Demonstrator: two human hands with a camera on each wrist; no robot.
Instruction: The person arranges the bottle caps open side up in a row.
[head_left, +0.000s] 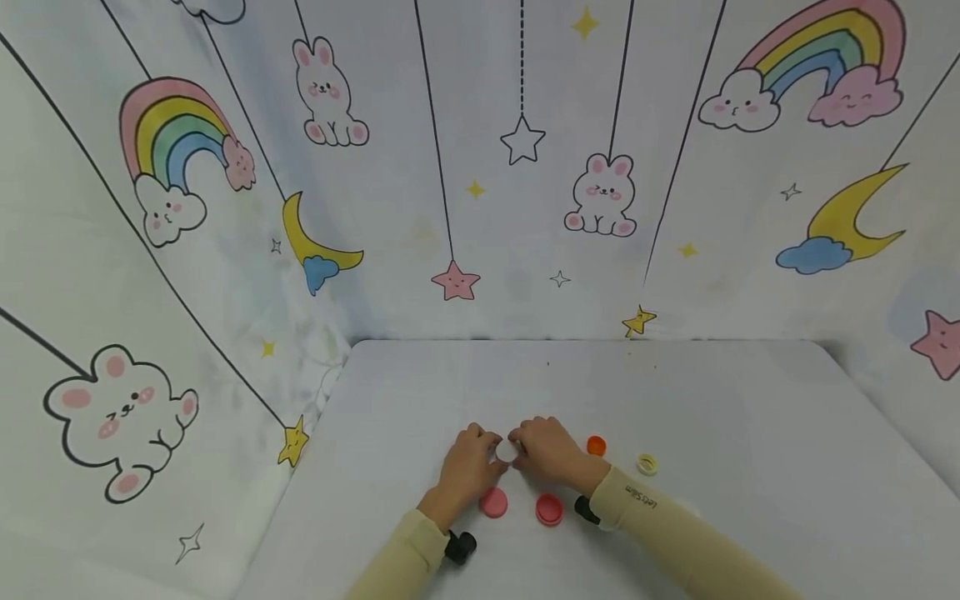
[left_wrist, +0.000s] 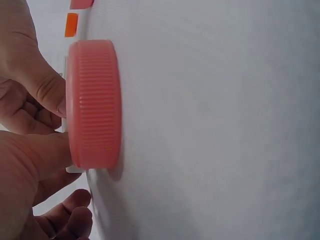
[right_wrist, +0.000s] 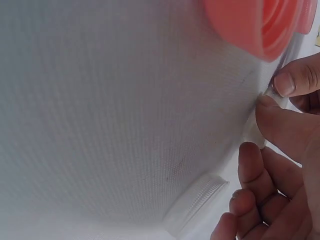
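A round white cap point(head_left: 507, 451) lies between my two hands near the middle of the table. My left hand point(head_left: 471, 463) pinches it from the left, with thumb and fingers at its rim. From the other side my right hand point(head_left: 551, 451) grips its edge; the thumb lies on the cap point(right_wrist: 254, 131) in the right wrist view. Nearer to me are a pink cap point(head_left: 493, 502) and a darker pink cap point(head_left: 549, 509). In the left wrist view a ribbed pink cap point(left_wrist: 95, 105) hides most of the white one and some fingertips.
Beyond my right wrist lie an orange cap point(head_left: 596, 446) and a pale yellow cap point(head_left: 647, 464). A clear ribbed cap point(right_wrist: 196, 205) sits on the white tabletop point(head_left: 420, 392) near my right hand. Patterned cloth walls point(head_left: 390, 208) stand behind and at the sides.
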